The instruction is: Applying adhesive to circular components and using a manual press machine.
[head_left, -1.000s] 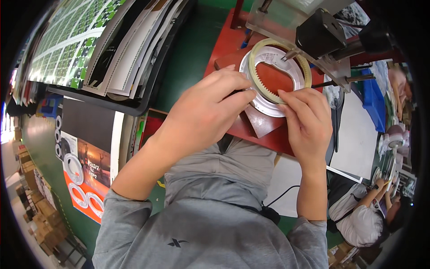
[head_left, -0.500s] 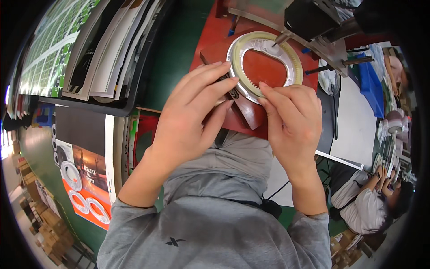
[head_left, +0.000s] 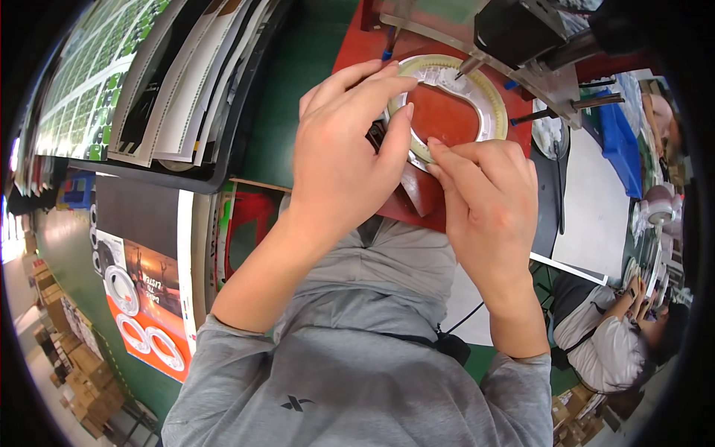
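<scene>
A white and silver ring (head_left: 494, 104) with a pale yellow toothed band lies on a red board (head_left: 443, 115). My left hand (head_left: 346, 141) is closed on the ring's left rim, thumb and fingers hiding that side. At the near rim, my right hand (head_left: 488, 182) pinches the ring between thumb and forefinger. Above the ring's far part, a thin metal tip (head_left: 468, 67) points down from a machine with a black block (head_left: 516, 33). A dark strip below the left thumb is mostly covered by my hand.
Printed sheets (head_left: 179, 89) stand in a black tray (head_left: 186, 179) at the left. A clear plate (head_left: 432, 22) and bolts edge the machine. To the right are a blue bin (head_left: 620, 145), a white board (head_left: 592, 201) and another person (head_left: 607, 331).
My left hand has shifted right and up along the rim, its fingers now reaching further over the ring. The right hand keeps its pinch. The view has shifted slightly.
</scene>
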Demonstrator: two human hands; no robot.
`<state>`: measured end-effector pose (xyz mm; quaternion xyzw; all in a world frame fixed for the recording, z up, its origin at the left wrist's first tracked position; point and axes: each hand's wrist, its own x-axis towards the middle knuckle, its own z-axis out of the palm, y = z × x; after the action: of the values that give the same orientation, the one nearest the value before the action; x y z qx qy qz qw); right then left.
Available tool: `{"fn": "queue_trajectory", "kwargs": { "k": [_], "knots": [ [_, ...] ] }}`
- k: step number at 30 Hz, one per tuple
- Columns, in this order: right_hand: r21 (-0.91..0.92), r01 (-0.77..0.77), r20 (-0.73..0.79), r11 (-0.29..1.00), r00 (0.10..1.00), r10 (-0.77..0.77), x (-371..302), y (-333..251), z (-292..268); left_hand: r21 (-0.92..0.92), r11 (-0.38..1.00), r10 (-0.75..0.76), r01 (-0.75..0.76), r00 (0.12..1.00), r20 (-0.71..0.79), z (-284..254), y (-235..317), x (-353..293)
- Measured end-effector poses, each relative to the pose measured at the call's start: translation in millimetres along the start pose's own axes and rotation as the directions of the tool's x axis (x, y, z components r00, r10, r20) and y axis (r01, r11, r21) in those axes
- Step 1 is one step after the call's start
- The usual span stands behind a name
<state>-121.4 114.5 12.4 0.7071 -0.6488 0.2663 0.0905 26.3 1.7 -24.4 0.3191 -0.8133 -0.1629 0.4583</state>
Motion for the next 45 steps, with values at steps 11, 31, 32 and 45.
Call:
{"fn": "queue_trajectory", "kwargs": {
  "k": [11, 31, 32, 45],
  "knots": [
    [-0.026, -0.070, -0.022, 0.997, 0.997, 0.070, -1, 19, 2, -0.198, 0.978, -0.065, 0.063, 0.998, -0.001, 6, -12, 7],
    [-0.182, -0.202, 0.153, 0.962, 0.961, 0.231, 31, 28, 17, -0.154, 0.988, -0.006, 0.024, 0.993, 0.114, 1, -8, 14],
    [-0.191, -0.198, 0.144, 0.962, 0.963, 0.227, 29, 27, 20, -0.155, 0.988, 0.007, 0.009, 0.995, 0.104, 2, -9, 13],
    [-0.053, -0.107, -0.075, 0.993, 0.992, 0.102, 8, 21, 12, -0.181, 0.983, 0.001, 0.007, 0.999, 0.043, 12, -14, 4]
  ]
}}
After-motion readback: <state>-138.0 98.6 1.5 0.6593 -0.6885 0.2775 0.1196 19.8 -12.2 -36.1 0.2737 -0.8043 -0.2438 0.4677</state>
